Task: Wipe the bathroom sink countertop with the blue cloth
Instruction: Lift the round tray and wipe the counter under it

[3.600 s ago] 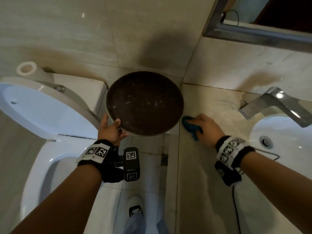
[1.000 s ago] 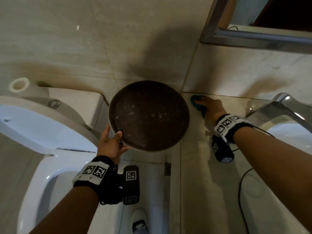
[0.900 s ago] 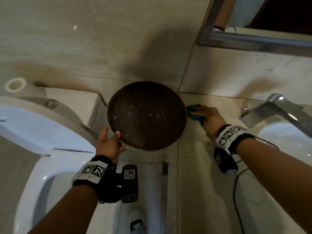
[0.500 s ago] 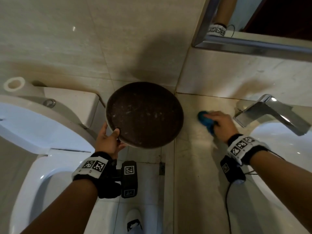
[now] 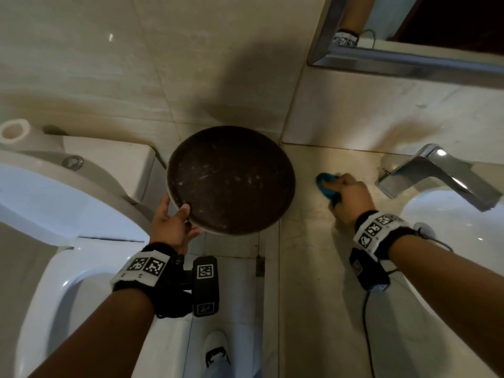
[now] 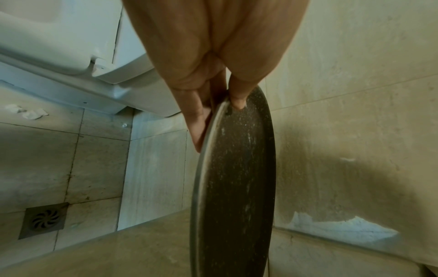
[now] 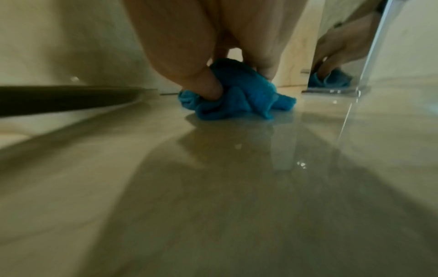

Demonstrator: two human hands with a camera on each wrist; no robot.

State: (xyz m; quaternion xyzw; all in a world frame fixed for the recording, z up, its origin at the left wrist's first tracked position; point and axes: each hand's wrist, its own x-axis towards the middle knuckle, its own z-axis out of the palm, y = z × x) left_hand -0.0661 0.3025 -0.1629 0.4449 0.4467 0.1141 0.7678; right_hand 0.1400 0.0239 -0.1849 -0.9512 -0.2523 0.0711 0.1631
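A bunched blue cloth point(image 5: 326, 186) point(image 7: 239, 93) lies on the beige countertop point(image 5: 321, 268), pressed down under my right hand point(image 5: 346, 196), whose thumb and fingers point(image 7: 208, 88) curl into it. This is near the back wall, left of the chrome tap point(image 5: 439, 175). My left hand point(image 5: 171, 219) holds a round dark tray point(image 5: 231, 181) point(image 6: 234, 187) by its near rim, thumb on top and fingers below, lifted off to the left of the counter's edge.
A white basin point(image 5: 463, 241) lies at the right under the tap. A toilet point(image 5: 68, 203) with raised lid stands at the left. A mirror frame point(image 5: 381, 55) hangs above the counter. A floor drain point(image 6: 43, 220) lies below. A cable point(image 5: 368, 323) trails from my right wrist.
My right hand has dragged the cloth from the back left corner of the counter rightward toward the tap. The left hand keeps the tray lifted in about the same place.
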